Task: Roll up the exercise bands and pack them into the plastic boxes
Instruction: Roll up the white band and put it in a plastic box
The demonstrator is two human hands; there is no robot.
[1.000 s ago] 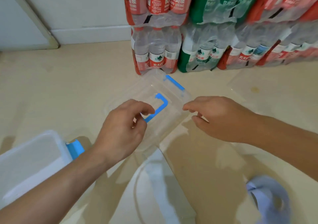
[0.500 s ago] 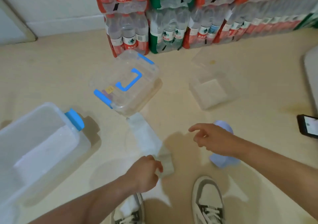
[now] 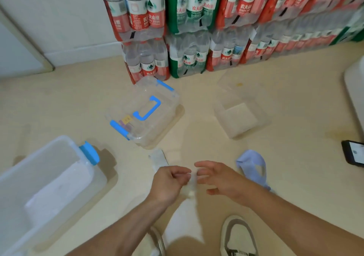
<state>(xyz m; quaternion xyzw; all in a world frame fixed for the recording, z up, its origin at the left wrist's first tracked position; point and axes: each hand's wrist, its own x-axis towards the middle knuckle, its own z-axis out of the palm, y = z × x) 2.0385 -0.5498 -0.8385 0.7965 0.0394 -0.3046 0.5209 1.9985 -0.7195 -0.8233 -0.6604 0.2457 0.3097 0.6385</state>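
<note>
A pale white exercise band (image 3: 158,160) lies on the floor and its near end is lifted between my hands. My left hand (image 3: 169,184) pinches that near end. My right hand (image 3: 220,179) is beside it with spread, slightly bent fingers at the band's edge; whether it touches is blurred. A light blue band (image 3: 253,167) lies crumpled on the floor just right of my right hand. A closed clear box with blue clips and a blue handle (image 3: 145,110) stands beyond the hands. An open clear box (image 3: 239,110) sits to the right.
A large open translucent bin with a blue latch (image 3: 49,179) is at the left. Shrink-wrapped packs of water bottles (image 3: 197,29) are stacked along the wall. A phone (image 3: 353,154) lies on the floor at the right edge. My shoes (image 3: 239,236) are at the bottom.
Both hands left the closed box's lid and came back near my feet. My left hand picked up the white band's near end and lifted it; my right hand moved in beside it.
</note>
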